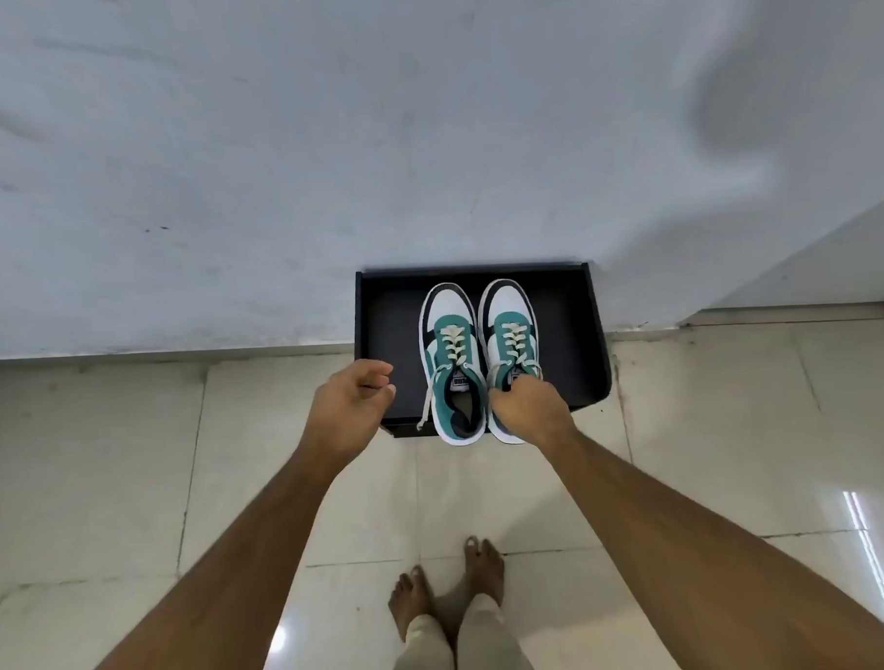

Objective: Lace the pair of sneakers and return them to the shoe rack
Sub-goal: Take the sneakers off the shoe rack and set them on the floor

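Two green, white and black sneakers with cream laces stand side by side on the black shoe rack [571, 329], toes toward the wall. The left sneaker [451, 354] has a loose lace end hanging over the rack's front edge. My right hand [526, 407] covers the heel of the right sneaker [511, 331] and grips its collar. My left hand [349, 404] hovers to the left of the left sneaker, fingers loosely curled, holding nothing.
The rack stands on the floor against a pale grey wall [321, 162]. Cream floor tiles [132, 475] spread in front of it. My bare feet [448, 582] stand just below the rack. A wall corner juts out at the right.
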